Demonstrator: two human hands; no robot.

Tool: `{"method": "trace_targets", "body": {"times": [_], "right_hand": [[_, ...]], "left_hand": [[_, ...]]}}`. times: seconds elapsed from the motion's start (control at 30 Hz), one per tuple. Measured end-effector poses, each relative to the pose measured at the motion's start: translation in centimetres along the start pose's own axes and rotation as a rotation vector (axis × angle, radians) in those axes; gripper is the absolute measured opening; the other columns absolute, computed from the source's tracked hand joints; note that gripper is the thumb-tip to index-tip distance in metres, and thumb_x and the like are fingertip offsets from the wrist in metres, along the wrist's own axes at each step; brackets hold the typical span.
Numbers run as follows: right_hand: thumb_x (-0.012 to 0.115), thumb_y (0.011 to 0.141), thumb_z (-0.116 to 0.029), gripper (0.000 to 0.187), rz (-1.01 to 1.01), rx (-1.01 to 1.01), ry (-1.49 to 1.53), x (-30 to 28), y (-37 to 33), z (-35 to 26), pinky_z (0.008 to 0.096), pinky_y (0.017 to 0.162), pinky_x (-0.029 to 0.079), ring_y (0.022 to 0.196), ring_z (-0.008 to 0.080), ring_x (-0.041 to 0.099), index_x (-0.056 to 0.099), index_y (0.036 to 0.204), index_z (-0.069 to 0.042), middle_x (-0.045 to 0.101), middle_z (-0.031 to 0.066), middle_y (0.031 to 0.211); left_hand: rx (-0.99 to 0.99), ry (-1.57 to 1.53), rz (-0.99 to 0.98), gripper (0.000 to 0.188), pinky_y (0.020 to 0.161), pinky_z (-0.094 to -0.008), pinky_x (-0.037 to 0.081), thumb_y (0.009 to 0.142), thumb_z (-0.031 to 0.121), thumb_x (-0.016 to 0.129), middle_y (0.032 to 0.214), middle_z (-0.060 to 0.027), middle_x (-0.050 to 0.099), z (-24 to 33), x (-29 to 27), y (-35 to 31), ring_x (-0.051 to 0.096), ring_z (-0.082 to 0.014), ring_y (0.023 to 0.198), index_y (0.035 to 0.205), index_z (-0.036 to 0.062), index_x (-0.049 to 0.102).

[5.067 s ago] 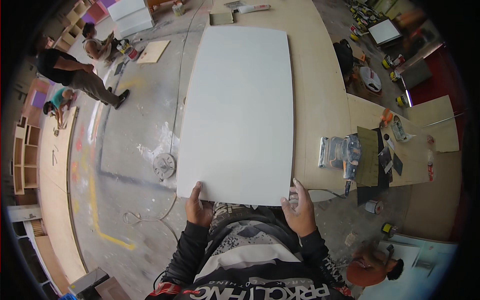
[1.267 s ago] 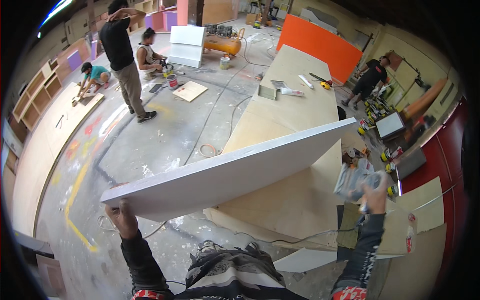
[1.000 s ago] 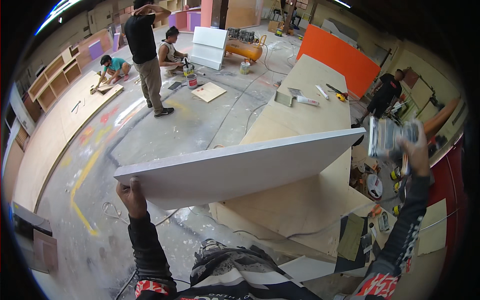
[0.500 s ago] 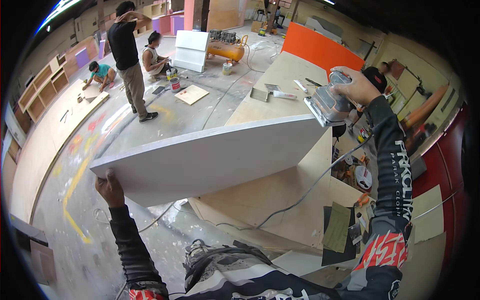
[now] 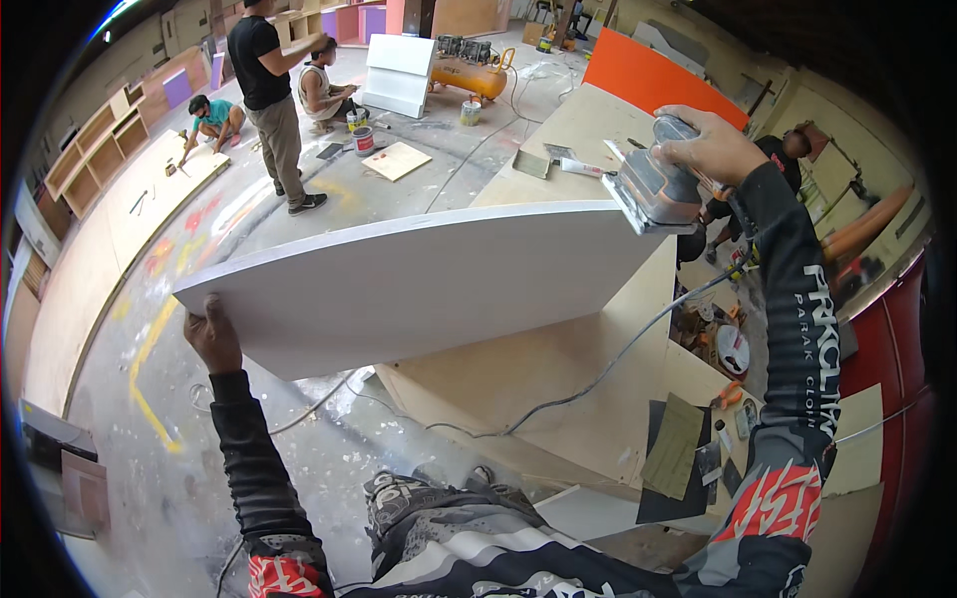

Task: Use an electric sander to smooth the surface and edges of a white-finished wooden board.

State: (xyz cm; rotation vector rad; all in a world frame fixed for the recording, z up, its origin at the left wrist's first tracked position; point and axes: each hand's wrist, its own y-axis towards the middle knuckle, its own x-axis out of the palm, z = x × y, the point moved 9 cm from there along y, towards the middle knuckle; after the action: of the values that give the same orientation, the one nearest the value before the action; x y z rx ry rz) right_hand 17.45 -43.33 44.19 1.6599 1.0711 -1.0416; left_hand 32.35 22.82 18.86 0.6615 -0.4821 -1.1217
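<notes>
A long white panel (image 5: 429, 284) stands on edge, tilted, across a plywood worktable (image 5: 558, 379). My left hand (image 5: 213, 337) grips its near left corner, thumb on the face and the other fingers hidden behind. At the panel's far right end, my right hand (image 5: 710, 149) is wrapped over the top of a grey electric sander (image 5: 653, 189). The sander's flat pad rests at the panel's right upper edge. A grey power cord (image 5: 598, 384) trails from the sander down over the plywood and towards the floor.
An orange curved panel (image 5: 663, 75), a white tube (image 5: 581, 167) and a scraper-like plate (image 5: 531, 163) lie on the far plywood. Sandpaper sheets (image 5: 673, 448) and orange-handled pliers (image 5: 731, 395) lie at lower right. An orange air compressor (image 5: 469, 78) and several people are beyond.
The panel and both hands sit slightly higher in view, the left end a little farther left. The sander stays at the panel's right end. The standing person's arm has come down from the head.
</notes>
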Motion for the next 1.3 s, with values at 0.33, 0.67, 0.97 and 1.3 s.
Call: {"method": "trace_targets", "body": {"times": [0.33, 0.67, 0.97, 1.3], "right_hand": [[0.078, 0.085, -0.035, 0.064, 0.005, 0.034, -0.073, 2.2, 0.5, -10.6, 0.0353, 0.098, 0.05, 0.112, 0.0279, 0.065, 0.058, 0.139, -0.008, 0.065, 0.0173, 0.125], [0.076, 0.086, -0.04, 0.065, -0.07, -0.105, -0.113, 6.1, 1.6, -24.9, 0.0355, 0.099, 0.05, 0.115, 0.0291, 0.064, 0.058, 0.14, -0.008, 0.065, 0.0198, 0.127], [0.069, 0.088, -0.051, 0.068, -0.162, -0.243, -0.064, 8.6, 0.8, -37.8, 0.0374, 0.093, 0.053, 0.11, 0.0337, 0.067, 0.055, 0.142, -0.012, 0.068, 0.0226, 0.121], [0.064, 0.095, -0.051, 0.067, -0.197, -0.569, -0.253, 8.3, -2.0, -49.2, 0.038, 0.093, 0.052, 0.11, 0.0351, 0.066, 0.051, 0.145, -0.009, 0.063, 0.0269, 0.126]], "left_hand": [[-0.055, -0.235, -0.081, 0.026, 0.076, -0.0268, 0.052, 0.093, 0.021, 0.078, 0.094, -0.0042, 0.072, 1.7, 2.7, 0.2, 0.065, -0.0109, 0.085, 0.103, -0.0013, 0.068], [-0.085, -0.352, -0.137, 0.021, 0.072, -0.0263, 0.055, 0.088, 0.011, 0.081, 0.09, -0.0057, 0.076, 4.1, 4.1, 0.0, 0.069, -0.0105, 0.08, 0.1, -0.0001, 0.07], [-0.079, -0.313, -0.19, 0.027, 0.071, -0.0279, 0.058, 0.083, 0.013, 0.085, 0.089, -0.0089, 0.078, 6.8, 4.4, 0.7, 0.073, -0.012, 0.079, 0.103, 0.0002, 0.071], [-0.005, -0.241, -0.169, 0.032, 0.068, -0.0314, 0.059, 0.079, 0.015, 0.086, 0.087, -0.0125, 0.077, 9.6, 4.4, 1.6, 0.075, -0.0163, 0.076, 0.103, 0.0005, 0.071]]}}
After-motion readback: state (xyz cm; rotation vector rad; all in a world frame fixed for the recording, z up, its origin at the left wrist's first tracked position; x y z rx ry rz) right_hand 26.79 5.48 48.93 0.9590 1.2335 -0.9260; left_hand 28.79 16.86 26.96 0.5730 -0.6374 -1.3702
